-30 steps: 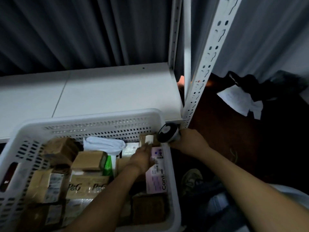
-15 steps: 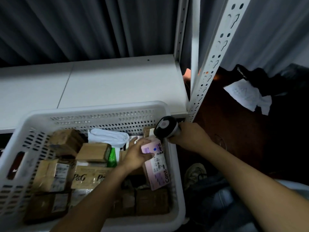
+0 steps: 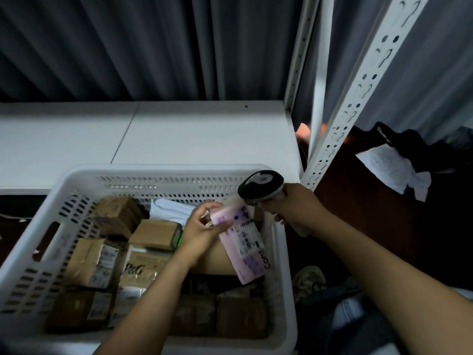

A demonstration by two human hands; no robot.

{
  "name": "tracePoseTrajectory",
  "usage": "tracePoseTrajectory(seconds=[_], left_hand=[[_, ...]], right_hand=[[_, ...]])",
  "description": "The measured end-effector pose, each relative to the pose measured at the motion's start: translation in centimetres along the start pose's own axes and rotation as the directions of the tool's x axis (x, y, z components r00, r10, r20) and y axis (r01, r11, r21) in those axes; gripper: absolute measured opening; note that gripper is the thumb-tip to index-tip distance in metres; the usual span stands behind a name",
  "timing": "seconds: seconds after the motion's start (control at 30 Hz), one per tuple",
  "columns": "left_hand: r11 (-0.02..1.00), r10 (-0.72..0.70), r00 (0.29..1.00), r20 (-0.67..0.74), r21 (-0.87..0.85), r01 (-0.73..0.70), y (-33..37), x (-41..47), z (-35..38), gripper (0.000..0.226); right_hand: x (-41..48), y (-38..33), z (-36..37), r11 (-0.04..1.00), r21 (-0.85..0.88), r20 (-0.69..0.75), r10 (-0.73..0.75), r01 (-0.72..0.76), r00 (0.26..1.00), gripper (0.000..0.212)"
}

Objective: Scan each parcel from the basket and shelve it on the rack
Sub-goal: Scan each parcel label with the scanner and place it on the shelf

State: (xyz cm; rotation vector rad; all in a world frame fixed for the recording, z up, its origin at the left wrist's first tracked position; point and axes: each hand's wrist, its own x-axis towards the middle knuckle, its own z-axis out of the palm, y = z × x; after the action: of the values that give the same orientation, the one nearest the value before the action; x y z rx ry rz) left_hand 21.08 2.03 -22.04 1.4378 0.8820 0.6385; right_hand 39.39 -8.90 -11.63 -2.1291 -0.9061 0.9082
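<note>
Left hand (image 3: 202, 226): fingers (image 3: 204, 208) and thumb pinch the far end of the pink parcel (image 3: 245, 242). It's lifted and tilted over the right edge of the basket (image 3: 153, 172), near its far right corner. The near end hangs low over the boxes; can't tell if it touches them. A white label faces up, barcode too blurred to read. Of the side print only "Cont" and a few more letters show.

Right hand (image 3: 294, 203): wrapped round the handle of the scanner (image 3: 261, 184). The fingers are mostly hidden under the handle, so no view of a trigger. The scanner head sits just above the parcel's far end; contact or gap, can't tell.

Basket contents: brown cardboard boxes with labels, packed tight. One P&G box (image 3: 143, 267) is readable and the other labels are smeared. The left forearm covers the middle of the load. A white soft bag (image 3: 169, 208) lies against the far wall, partly behind the left hand. The near rim is cut off by the bottom of the frame.

The rack (image 3: 358, 90) has a white shelf (image 3: 192, 131) running behind the basket's far rim, cut off at the left. Its perforated upright runs out of the top of the frame.

Right of the rack it's dark: a shoe (image 3: 307, 278), a crumpled paper sheet (image 3: 391, 170) and dark cloth, hard to make out. A grey curtain (image 3: 128, 47) hangs behind.
</note>
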Motion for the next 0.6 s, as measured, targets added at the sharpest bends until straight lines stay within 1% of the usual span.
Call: tracePoseTrajectory(seconds=[0.07, 0.1, 0.13, 0.23, 0.3, 0.33, 0.4, 0.47, 0.53, 0.6], left_hand=[[0.990, -0.013, 0.997, -0.080, -0.143, 0.001, 1.6, -0.4, -1.9, 0.038], [0.981, -0.005, 0.993, -0.119, -0.194, -0.018, 2.4, -0.7, -2.9, 0.041], [0.970, -0.001, 0.987, -0.162, -0.239, -0.038, 3.2, -1.0, -3.8, 0.044], [0.940, -0.008, 0.967, -0.255, -0.331, -0.080, 4.9, -1.8, -5.7, 0.048], [0.919, 0.005, 0.956, -0.295, -0.376, -0.121, 6.0, -2.4, -6.3, 0.052], [0.909, 0.005, 0.951, -0.309, -0.396, -0.134, 6.1, -2.7, -6.6, 0.057], [0.910, -0.006, 0.947, -0.322, -0.393, -0.128, 6.1, -3.1, -7.2, 0.067], [0.925, 0.014, 0.951, -0.307, -0.358, -0.130, 6.0, -3.6, -7.8, 0.069], [0.947, 0.024, 0.957, -0.288, -0.300, -0.114, 6.1, -4.2, -8.3, 0.069], [0.951, 0.009, 0.957, -0.288, -0.293, -0.098, 6.4, -4.7, -8.9, 0.066]], right_hand=[[-0.2, -1.2, 0.3, 0.985, 0.174, 0.016, -0.001, -0.002, 1.000, 0.018], [-0.3, -1.8, 0.5, 0.969, 0.248, 0.014, -0.002, -0.001, 1.000, 0.010], [-0.4, -2.3, 0.7, 0.954, 0.300, 0.007, -0.006, 0.004, 1.000, 0.008], [-0.2, -2.9, 1.4, 0.929, 0.371, 0.007, 0.010, -0.012, 1.000, 0.011], [-0.2, -3.1, 1.9, 0.908, 0.414, 0.050, 0.047, -0.063, 0.998, 0.008], [-0.2, -3.2, 2.1, 0.892, 0.442, 0.078, 0.072, -0.099, 0.994, 0.005], [-0.4, -3.8, 2.5, 0.835, 0.523, 0.154, 0.109, -0.174, 0.982, 0.017], [-0.6, -4.5, 2.7, 0.791, 0.577, 0.195, 0.111, -0.206, 0.974, 0.011], [-0.6, -5.0, 2.8, 0.779, 0.604, 0.158, 0.089, -0.167, 0.984, 0.004], [-0.5, -5.2, 2.8, 0.778, 0.624, 0.064, 0.040, -0.072, 0.997, 0.004]])
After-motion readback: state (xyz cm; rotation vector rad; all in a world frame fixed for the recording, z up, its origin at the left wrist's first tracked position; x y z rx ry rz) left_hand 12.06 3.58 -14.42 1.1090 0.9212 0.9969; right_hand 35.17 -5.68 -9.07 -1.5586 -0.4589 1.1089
